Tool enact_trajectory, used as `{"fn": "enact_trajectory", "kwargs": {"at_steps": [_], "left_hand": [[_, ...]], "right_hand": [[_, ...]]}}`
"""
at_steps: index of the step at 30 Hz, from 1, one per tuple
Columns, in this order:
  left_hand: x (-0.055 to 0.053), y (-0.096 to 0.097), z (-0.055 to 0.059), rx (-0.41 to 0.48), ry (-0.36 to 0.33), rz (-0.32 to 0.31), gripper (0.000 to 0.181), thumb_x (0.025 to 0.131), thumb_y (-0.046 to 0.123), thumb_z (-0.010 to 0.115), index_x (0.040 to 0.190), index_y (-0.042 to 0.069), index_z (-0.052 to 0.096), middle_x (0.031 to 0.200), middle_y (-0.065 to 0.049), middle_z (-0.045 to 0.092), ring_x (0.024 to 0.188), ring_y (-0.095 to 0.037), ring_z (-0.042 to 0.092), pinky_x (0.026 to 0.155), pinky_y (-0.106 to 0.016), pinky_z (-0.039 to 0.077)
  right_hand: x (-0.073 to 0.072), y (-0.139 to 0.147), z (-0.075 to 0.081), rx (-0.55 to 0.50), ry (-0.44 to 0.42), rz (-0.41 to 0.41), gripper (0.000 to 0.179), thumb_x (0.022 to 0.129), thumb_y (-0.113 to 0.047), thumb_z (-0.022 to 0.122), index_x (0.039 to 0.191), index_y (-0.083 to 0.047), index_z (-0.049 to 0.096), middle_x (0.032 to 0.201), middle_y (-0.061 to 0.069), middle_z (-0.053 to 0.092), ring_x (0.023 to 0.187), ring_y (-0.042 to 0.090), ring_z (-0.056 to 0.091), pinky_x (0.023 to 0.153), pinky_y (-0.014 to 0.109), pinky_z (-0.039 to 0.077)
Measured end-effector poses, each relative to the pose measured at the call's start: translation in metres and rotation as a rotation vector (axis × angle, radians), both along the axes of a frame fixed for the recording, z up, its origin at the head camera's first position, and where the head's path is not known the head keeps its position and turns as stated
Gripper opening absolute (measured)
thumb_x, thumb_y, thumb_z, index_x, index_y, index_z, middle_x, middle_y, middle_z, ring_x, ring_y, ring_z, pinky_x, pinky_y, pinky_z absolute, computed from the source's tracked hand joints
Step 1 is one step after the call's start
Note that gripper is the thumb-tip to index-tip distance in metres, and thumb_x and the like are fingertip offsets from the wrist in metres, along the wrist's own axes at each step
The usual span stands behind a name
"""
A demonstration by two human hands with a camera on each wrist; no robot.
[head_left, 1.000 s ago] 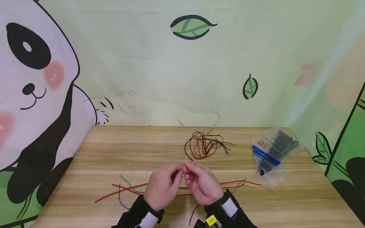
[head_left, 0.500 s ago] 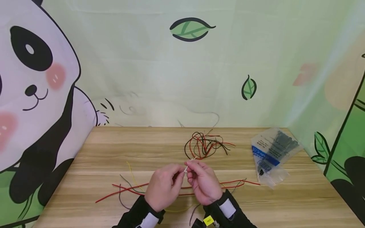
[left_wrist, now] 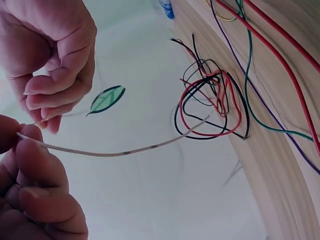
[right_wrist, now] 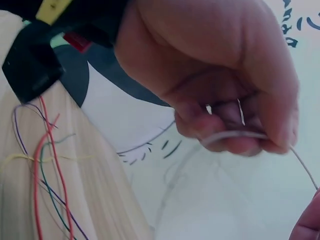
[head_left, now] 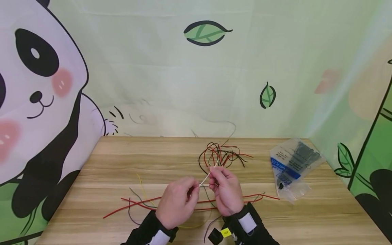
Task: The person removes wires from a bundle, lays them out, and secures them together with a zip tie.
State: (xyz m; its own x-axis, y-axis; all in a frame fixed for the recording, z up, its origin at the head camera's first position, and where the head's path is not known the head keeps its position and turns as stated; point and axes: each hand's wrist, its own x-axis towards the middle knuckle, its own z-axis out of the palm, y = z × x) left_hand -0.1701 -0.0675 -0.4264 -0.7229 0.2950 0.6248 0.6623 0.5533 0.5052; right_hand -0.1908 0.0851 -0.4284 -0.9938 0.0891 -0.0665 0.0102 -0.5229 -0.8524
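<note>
I'm watching the left hand [head_left: 177, 203] and right hand [head_left: 228, 194] both pinching 1 white wire [left_wrist: 107, 154] above the wooden table [head_left: 321, 214].

Pale green backdrop [head_left: 147, 68]; printed panda [head_left: 61, 119] at left, printed leaves [head_left: 206, 33] further right. Wood-grain tabletop [head_left: 321, 217] in front.

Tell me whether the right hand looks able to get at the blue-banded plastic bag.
Probably yes: nothing stands between the right hand and the blue-banded plastic bag, though that hand pinches a white wire.
</note>
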Motion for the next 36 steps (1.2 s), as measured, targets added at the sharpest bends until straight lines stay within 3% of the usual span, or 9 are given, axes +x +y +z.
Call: {"fn": "enact_trajectory", "kwargs": {"at_steps": [17, 23, 36], "left_hand": [[0.005, -0.004, 0.012, -0.045, 0.054, -0.063, 0.019, 0.083, 0.001, 0.064, 0.075, 0.016, 0.057, 0.067, 0.013, 0.045, 0.055, 0.003, 0.039, 0.049, -0.011, 0.032], [0.007, -0.004, 0.015, -0.062, 0.096, -0.076, 0.019, 0.081, 0.0, 0.063, 0.074, 0.017, 0.056, 0.068, 0.013, 0.046, 0.057, 0.003, 0.039, 0.05, -0.011, 0.032], [0.008, -0.008, 0.014, -0.105, 0.069, -0.09, 0.02, 0.082, 0.001, 0.063, 0.075, 0.018, 0.055, 0.068, 0.014, 0.046, 0.058, 0.003, 0.041, 0.051, -0.012, 0.034]], "right_hand": [[-0.011, 0.025, 0.01, 0.023, 0.104, -0.162, 0.013, 0.093, -0.004, 0.061, 0.081, -0.009, 0.063, 0.075, 0.004, 0.058, 0.061, 0.011, 0.055, 0.055, 0.019, 0.046], [-0.013, 0.036, 0.017, 0.0, 0.12, -0.16, 0.012, 0.095, -0.005, 0.058, 0.084, -0.007, 0.062, 0.077, 0.004, 0.058, 0.063, 0.01, 0.057, 0.057, 0.019, 0.047], [-0.016, 0.055, 0.024, -0.013, 0.13, -0.187, 0.015, 0.098, -0.004, 0.049, 0.089, -0.002, 0.061, 0.079, 0.007, 0.057, 0.065, 0.014, 0.062, 0.061, 0.02, 0.051]]}}
